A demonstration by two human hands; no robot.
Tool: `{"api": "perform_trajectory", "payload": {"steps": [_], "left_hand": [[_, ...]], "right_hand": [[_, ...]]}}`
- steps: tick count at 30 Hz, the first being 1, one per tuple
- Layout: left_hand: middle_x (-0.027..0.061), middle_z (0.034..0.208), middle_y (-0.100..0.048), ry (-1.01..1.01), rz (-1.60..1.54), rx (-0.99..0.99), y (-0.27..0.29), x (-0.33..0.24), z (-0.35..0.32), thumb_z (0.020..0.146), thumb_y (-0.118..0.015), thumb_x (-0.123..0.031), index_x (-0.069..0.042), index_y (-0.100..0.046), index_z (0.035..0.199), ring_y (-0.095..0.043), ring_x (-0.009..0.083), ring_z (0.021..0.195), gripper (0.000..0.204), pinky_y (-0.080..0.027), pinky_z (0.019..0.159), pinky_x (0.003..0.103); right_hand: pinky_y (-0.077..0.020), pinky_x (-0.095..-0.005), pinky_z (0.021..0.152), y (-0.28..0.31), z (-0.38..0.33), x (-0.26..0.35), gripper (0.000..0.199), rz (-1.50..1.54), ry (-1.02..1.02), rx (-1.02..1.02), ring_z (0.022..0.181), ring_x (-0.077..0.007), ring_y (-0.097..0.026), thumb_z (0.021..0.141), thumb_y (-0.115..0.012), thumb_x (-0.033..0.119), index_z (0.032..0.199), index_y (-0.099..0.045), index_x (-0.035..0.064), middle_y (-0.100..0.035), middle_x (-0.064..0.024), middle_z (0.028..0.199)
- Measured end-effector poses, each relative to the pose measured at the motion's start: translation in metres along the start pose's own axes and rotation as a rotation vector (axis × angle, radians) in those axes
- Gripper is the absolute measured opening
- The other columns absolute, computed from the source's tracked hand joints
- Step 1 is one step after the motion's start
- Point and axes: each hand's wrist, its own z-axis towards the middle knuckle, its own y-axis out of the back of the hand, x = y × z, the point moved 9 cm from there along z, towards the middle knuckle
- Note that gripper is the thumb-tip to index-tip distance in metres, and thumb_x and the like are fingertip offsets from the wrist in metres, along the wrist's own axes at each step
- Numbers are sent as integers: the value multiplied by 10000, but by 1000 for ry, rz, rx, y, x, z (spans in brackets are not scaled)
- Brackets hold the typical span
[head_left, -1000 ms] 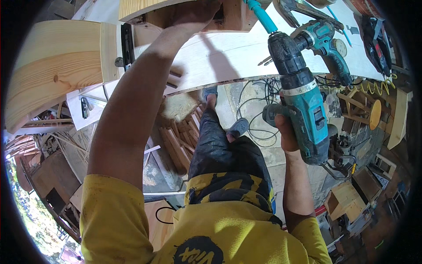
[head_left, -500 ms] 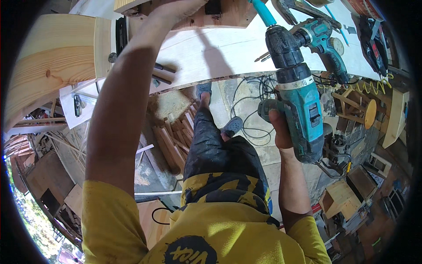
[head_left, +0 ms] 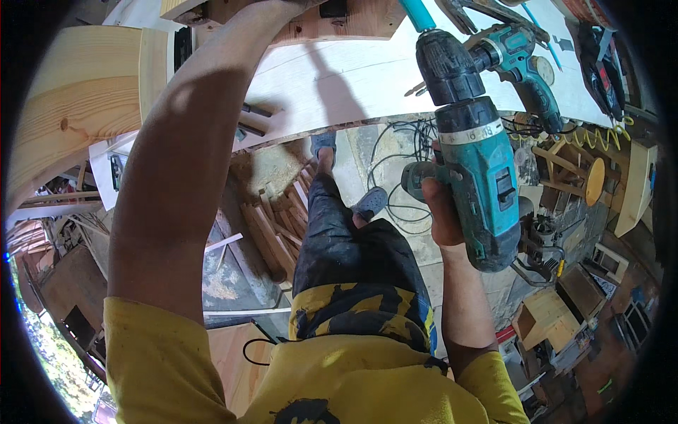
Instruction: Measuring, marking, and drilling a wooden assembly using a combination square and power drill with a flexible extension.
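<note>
My right hand point(head_left: 443, 215) grips a teal and black cordless drill point(head_left: 480, 177), its chuck toward the bench. A turquoise cylindrical piece point(head_left: 418, 13) extends from the drill's chuck and runs out at the upper edge. My left arm reaches to a wooden workpiece point(head_left: 353, 25) on the bench. Only part of my left hand point(head_left: 293, 6) shows at that piece; its fingers are out of sight. A dark square point(head_left: 333, 8) marks the wood beside it. To the right of the chuck, a second teal drill point(head_left: 526, 74) lies on the bench.
The white bench top point(head_left: 304, 92) carries dark rods point(head_left: 254, 120) and a blue pencil point(head_left: 542, 35). Pale boards point(head_left: 85, 92) stand at the left. On the floor are black cables point(head_left: 395, 155), wood offcuts point(head_left: 275, 226) and a stool point(head_left: 593, 180). A yellow coiled hose point(head_left: 600, 138) hangs by the bench's right edge.
The drill in my right hand has shifted slightly left. My left arm has swung a little to the left, and the wooden workpiece appears slightly higher and farther left in view.
</note>
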Motion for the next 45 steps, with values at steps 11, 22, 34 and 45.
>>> {"api": "perform_trajectory", "payload": {"steps": [11,22,34,45], "left_hand": [[88,1212,-593,-40,9,-73,3,-5,5,940,-491,-426,-147,-575,1213,-555,282,1106,399,-464,926,436],[79,1137,-658,-60,-12,-152,10,-11,4,922,-530,-420,-147,-642,1150,-618,281,1032,373,-496,878,423],[68,857,-647,-380,453,-169,10,-33,4,900,-536,-303,-109,-660,1029,-646,250,789,264,-533,723,404],[63,1101,-659,-225,-31,-93,25,-27,7,913,-547,-332,-125,-626,1147,-631,258,985,322,-509,848,400]], "right_hand": [[-432,-413,900,-1,13,17,592,-6,-1,108,1027,-298,-538,738,-749,224,1227,-478,30,-533,-128,1127],[-471,-396,832,0,27,33,522,39,79,31,928,-262,-585,682,-779,199,1117,-539,39,-590,-96,999],[-421,-370,946,-7,11,18,611,17,35,37,1026,-244,-577,776,-783,241,1272,-482,49,-598,-86,1103],[-468,-332,862,-7,15,16,546,-2,40,-4,977,-213,-589,748,-783,190,1193,-505,38,-608,-87,1073]]}}
